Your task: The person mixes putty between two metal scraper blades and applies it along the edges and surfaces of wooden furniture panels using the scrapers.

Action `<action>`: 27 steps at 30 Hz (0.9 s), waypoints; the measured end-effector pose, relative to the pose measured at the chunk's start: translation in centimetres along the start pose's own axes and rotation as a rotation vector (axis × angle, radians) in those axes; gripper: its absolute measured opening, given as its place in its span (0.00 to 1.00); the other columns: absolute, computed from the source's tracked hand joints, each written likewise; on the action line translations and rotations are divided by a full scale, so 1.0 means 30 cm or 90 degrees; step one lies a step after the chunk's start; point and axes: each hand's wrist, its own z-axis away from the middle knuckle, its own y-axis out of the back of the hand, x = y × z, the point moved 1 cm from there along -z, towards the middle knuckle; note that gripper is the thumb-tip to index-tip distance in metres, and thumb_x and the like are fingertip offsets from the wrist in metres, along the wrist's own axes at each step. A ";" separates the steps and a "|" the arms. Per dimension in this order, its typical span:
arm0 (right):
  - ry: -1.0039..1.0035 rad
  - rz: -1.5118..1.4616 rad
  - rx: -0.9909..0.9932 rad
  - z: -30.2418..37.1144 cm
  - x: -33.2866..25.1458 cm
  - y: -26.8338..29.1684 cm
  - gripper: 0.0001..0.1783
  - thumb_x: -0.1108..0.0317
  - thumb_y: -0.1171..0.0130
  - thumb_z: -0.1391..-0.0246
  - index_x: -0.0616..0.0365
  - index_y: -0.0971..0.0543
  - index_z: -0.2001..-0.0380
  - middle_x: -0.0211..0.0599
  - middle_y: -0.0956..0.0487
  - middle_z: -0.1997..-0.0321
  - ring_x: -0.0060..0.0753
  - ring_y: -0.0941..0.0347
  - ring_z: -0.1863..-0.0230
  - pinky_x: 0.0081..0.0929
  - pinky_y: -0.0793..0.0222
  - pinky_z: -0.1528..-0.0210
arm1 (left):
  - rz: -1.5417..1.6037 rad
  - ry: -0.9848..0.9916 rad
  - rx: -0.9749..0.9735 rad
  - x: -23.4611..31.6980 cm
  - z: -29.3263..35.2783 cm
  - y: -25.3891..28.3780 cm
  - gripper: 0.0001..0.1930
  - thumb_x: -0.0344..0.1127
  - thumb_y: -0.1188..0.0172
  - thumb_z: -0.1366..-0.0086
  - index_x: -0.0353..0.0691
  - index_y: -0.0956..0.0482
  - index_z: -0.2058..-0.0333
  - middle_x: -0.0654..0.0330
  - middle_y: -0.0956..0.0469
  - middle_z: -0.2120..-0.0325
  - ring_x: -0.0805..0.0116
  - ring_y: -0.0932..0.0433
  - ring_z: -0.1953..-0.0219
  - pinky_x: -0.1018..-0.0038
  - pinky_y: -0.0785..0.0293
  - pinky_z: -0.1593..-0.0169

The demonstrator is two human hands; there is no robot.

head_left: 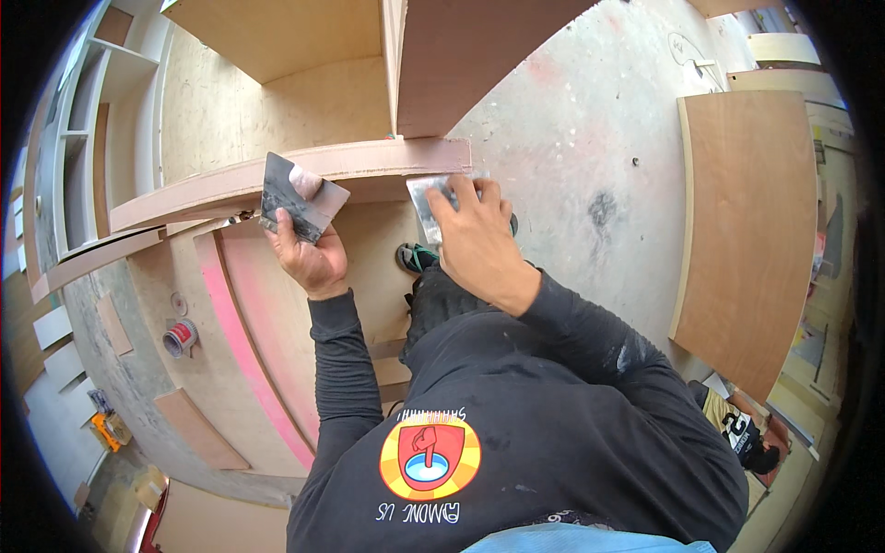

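My left hand [313, 264] is closed on the lower edge of a dark, smeared flat metal plate [279, 198]. A lump of pale pink putty [306, 182] lies on that plate. Pressed down under the bent fingers of my right hand [487, 247] is a shiny metal putty scraper [421, 205]. The scraper's upper edge meets or nearly meets the right end of a long wooden edge strip [369, 160] coated in pale pink. That strip runs along the front of a plywood cabinet frame.
A brown upright panel [452, 64] rises behind the strip. To the right lies a large plywood sheet [749, 212] over stained concrete floor [572, 157]. At left are a small can [180, 338], a pink-edged board [241, 336] and an orange tool [105, 430]. Another person [737, 426] is at lower right.
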 end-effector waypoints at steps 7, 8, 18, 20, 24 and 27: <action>-0.015 -0.005 0.067 0.026 0.123 0.037 0.34 0.77 0.39 0.62 0.57 0.28 0.44 0.47 0.34 0.44 0.58 0.39 0.45 0.54 0.37 0.50 | 0.007 0.022 0.034 -0.076 0.119 -0.032 0.18 0.33 0.51 0.29 0.39 0.32 0.42 0.54 0.25 0.46 0.57 0.25 0.44 0.58 0.26 0.40; -0.018 0.005 0.074 0.025 0.143 0.038 0.35 0.77 0.38 0.62 0.57 0.28 0.44 0.46 0.34 0.44 0.58 0.40 0.44 0.54 0.38 0.49 | 0.003 0.008 0.003 -0.088 0.133 -0.038 0.18 0.33 0.51 0.29 0.39 0.32 0.42 0.54 0.25 0.46 0.57 0.25 0.44 0.58 0.26 0.40; -0.072 0.010 0.038 0.088 0.255 0.005 0.34 0.77 0.39 0.62 0.57 0.28 0.44 0.46 0.34 0.44 0.57 0.40 0.44 0.54 0.38 0.48 | 0.001 0.005 -0.003 -0.167 0.230 -0.037 0.17 0.33 0.52 0.29 0.38 0.30 0.44 0.53 0.24 0.47 0.57 0.24 0.46 0.59 0.26 0.41; -0.049 0.017 0.071 0.103 0.248 0.004 0.34 0.77 0.39 0.62 0.57 0.28 0.44 0.46 0.34 0.44 0.57 0.40 0.44 0.54 0.38 0.48 | -0.002 0.006 0.001 -0.167 0.241 -0.034 0.17 0.33 0.52 0.29 0.38 0.30 0.44 0.53 0.24 0.47 0.57 0.24 0.46 0.60 0.26 0.41; -0.048 0.011 -0.012 0.177 0.201 0.009 0.33 0.78 0.41 0.61 0.58 0.28 0.45 0.47 0.33 0.44 0.59 0.38 0.46 0.56 0.38 0.49 | -0.001 0.012 0.004 -0.157 0.246 -0.028 0.17 0.33 0.51 0.29 0.39 0.30 0.44 0.53 0.25 0.47 0.57 0.25 0.45 0.60 0.26 0.41; -0.009 -0.059 -0.013 0.243 0.168 0.024 0.32 0.79 0.41 0.61 0.58 0.27 0.46 0.48 0.34 0.44 0.60 0.38 0.46 0.57 0.38 0.49 | 0.002 0.013 0.004 -0.148 0.245 -0.023 0.17 0.33 0.51 0.29 0.39 0.31 0.43 0.54 0.25 0.46 0.58 0.25 0.44 0.60 0.26 0.41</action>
